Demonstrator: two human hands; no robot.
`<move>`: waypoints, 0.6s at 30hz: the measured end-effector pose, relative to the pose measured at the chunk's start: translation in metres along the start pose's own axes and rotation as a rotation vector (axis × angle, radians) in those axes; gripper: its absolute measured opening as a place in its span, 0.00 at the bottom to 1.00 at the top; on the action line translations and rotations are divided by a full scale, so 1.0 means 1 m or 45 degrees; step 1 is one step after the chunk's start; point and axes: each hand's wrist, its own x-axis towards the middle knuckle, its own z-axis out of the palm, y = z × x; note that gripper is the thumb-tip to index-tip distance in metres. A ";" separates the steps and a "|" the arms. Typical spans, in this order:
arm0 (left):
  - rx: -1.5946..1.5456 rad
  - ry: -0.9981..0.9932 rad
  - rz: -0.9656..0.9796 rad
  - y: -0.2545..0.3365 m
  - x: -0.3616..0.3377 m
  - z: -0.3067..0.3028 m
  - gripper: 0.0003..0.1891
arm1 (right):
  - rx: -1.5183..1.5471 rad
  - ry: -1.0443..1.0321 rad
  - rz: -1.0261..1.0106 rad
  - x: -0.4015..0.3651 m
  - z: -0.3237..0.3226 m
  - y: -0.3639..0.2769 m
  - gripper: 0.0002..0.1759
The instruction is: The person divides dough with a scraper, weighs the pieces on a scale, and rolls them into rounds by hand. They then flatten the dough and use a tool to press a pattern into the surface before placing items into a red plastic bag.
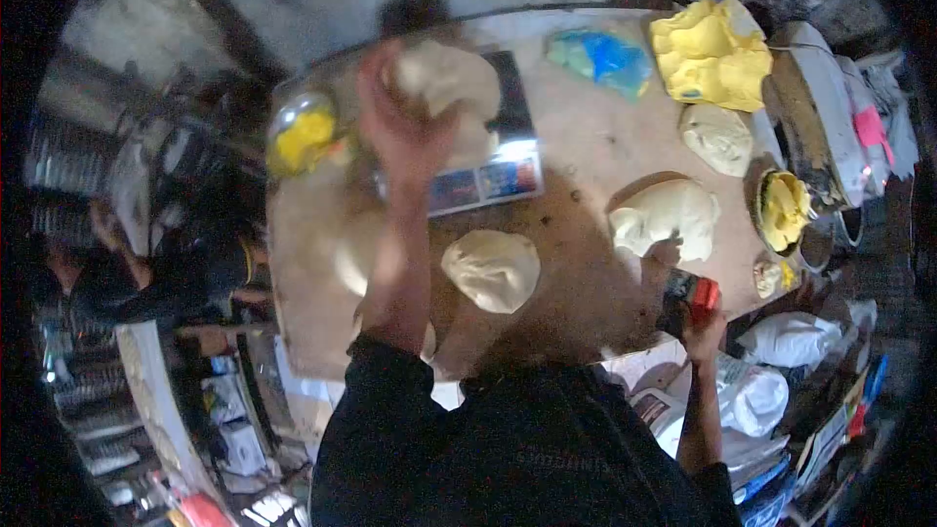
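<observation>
My left hand [415,137], smeared by motion, is cupped round the near side of a pale lump of dough [451,76] at the far left of the table. Beneath that lump is a flat, dark weighing scale [519,102] with a shiny front panel. My right hand [701,332] grips a scraper [701,297] with a red handle and a dark blade at the table's near right edge. Just beyond the blade sits a large dough piece [669,217]. Another dough ball [493,268] lies between my arms, and a further one [356,259] is partly behind my left forearm.
A bowl of yellow stuff [305,137] stands at the far left. Crumpled yellow paper [711,54], a blue-green bag [603,60], a dough lump [717,140] and a yellow-filled pot [784,210] line the back and right. People [185,263] are at the left.
</observation>
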 end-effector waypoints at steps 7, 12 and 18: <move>0.525 -0.430 -0.391 -0.133 -0.017 0.039 0.45 | 0.844 1.027 0.296 -0.136 -0.099 0.082 0.37; 1.382 -0.904 -0.229 -0.136 -0.021 0.003 0.46 | 0.441 1.017 0.257 -0.170 -0.084 0.116 0.36; 0.945 -0.693 -0.082 -0.048 -0.069 0.052 0.29 | -0.288 0.958 -0.048 -0.097 -0.094 0.173 0.34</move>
